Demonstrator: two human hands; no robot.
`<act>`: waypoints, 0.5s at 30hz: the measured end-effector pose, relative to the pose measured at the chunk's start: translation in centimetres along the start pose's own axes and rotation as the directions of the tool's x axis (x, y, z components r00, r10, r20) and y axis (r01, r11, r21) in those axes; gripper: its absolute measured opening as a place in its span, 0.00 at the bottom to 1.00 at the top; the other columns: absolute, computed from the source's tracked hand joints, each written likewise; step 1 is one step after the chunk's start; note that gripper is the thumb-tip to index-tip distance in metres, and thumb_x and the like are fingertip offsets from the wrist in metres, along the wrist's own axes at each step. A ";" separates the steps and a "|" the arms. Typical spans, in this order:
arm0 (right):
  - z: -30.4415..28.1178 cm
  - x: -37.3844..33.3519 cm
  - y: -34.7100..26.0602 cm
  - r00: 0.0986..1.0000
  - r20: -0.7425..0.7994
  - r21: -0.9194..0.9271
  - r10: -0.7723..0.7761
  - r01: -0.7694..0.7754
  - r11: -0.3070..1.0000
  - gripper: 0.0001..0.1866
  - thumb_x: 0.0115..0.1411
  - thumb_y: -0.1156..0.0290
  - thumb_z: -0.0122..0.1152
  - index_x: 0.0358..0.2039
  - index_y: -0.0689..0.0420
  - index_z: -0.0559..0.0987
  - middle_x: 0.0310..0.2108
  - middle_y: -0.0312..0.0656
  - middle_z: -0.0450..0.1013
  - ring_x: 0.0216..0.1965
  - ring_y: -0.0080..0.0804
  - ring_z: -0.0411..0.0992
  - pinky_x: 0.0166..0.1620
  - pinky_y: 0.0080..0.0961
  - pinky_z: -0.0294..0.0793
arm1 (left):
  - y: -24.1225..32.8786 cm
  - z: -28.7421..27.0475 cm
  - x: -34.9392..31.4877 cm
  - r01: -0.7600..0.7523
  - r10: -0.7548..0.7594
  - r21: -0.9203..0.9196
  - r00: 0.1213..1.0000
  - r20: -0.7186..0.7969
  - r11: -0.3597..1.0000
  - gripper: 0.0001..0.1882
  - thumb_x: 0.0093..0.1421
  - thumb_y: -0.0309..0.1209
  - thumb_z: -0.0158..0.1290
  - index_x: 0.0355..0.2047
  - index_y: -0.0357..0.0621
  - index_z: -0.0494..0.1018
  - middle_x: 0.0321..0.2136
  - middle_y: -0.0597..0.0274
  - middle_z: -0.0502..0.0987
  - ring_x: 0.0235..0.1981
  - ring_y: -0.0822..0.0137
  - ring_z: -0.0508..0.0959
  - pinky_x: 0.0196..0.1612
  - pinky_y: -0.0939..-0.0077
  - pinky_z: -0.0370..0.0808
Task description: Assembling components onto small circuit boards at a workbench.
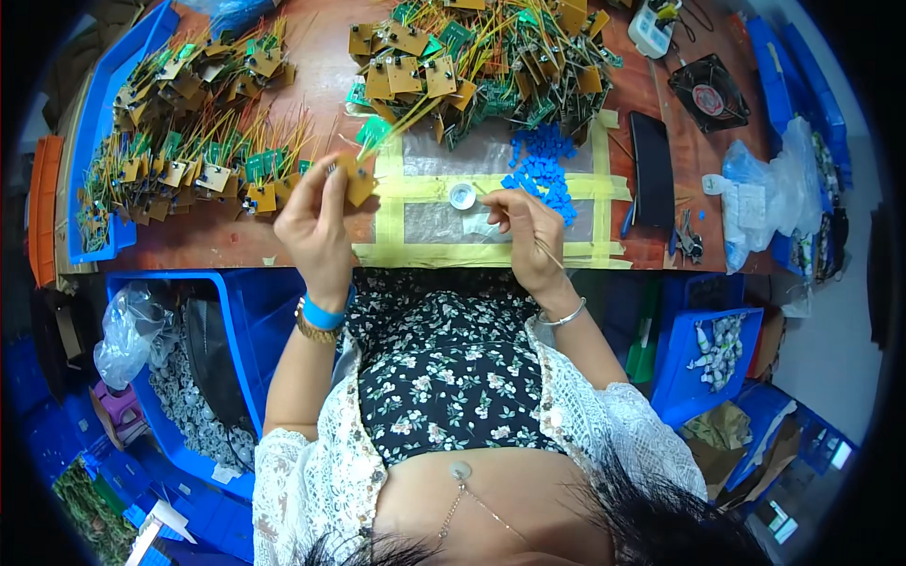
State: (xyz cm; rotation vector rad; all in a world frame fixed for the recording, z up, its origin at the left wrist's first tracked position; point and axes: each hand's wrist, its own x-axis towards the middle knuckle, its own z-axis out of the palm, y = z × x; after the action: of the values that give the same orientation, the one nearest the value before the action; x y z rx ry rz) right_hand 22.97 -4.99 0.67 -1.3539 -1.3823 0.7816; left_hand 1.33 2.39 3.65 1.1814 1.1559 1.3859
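Note:
My left hand (317, 223) is closed on a brown circuit board (359, 182), held up over the left part of the taped work mat (415, 226). A small green board (374, 133) and thin yellow wires show just beyond it. My right hand (530, 234) pinches a thin stick (548, 255), whose shaft passes back across the palm toward the wrist. The stick's front end is near a small round white cup (461, 196), but whether it touches the cup is hard to make out. Small blue pieces (543, 170) lie heaped just beyond my right hand.
Wired circuit boards are piled at the far middle (481, 71) and in a blue tray (121, 238) at left. To the right are a black slab (649, 170), a black fan (710, 92), pliers (687, 243) and plastic bags (769, 193). Blue bins (226, 340) stand below the table edge.

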 end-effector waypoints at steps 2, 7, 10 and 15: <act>0.5 0.0 0.0 0.999 -0.014 0.028 0.047 -0.047 0.999 0.23 0.72 0.59 0.41 0.34 0.64 0.78 0.26 0.38 0.73 0.27 0.20 0.69 0.31 0.17 0.68 | -0.6 -0.4 -1.4 0.011 -0.011 0.004 1.000 -0.012 1.000 0.12 0.66 0.26 0.50 0.45 0.29 0.74 0.32 0.57 0.79 0.27 0.69 0.81 0.28 0.77 0.82; 1.2 0.2 0.7 0.999 0.017 -0.019 0.029 -0.028 0.999 0.22 0.71 0.60 0.45 0.32 0.65 0.79 0.24 0.38 0.75 0.23 0.19 0.69 0.28 0.16 0.68 | -2.1 -0.8 -2.7 -0.037 0.039 0.074 0.999 -0.025 0.997 0.12 0.65 0.25 0.51 0.45 0.29 0.75 0.32 0.57 0.80 0.27 0.69 0.81 0.26 0.79 0.81; 1.2 0.4 0.8 0.999 0.035 -0.023 -0.005 0.006 1.000 0.22 0.71 0.60 0.45 0.32 0.65 0.79 0.24 0.39 0.75 0.23 0.18 0.69 0.27 0.16 0.68 | -2.3 -0.6 -3.0 -0.008 0.009 0.041 1.000 -0.018 0.999 0.12 0.64 0.24 0.52 0.45 0.29 0.75 0.32 0.57 0.80 0.27 0.70 0.81 0.26 0.80 0.80; 0.5 0.0 0.3 0.995 0.047 0.030 0.090 -0.092 0.995 0.23 0.71 0.59 0.44 0.32 0.64 0.79 0.24 0.39 0.76 0.23 0.19 0.70 0.28 0.16 0.68 | -2.2 0.1 -3.3 0.044 -0.045 0.024 0.999 0.030 0.999 0.13 0.63 0.21 0.53 0.47 0.29 0.74 0.31 0.58 0.79 0.29 0.71 0.80 0.30 0.80 0.80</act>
State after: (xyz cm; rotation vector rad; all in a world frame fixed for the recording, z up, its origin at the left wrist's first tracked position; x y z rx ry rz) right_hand 22.65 -4.87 0.22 -1.3893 -1.3452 0.8971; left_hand 1.87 -0.62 1.13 1.1827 1.1730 1.3198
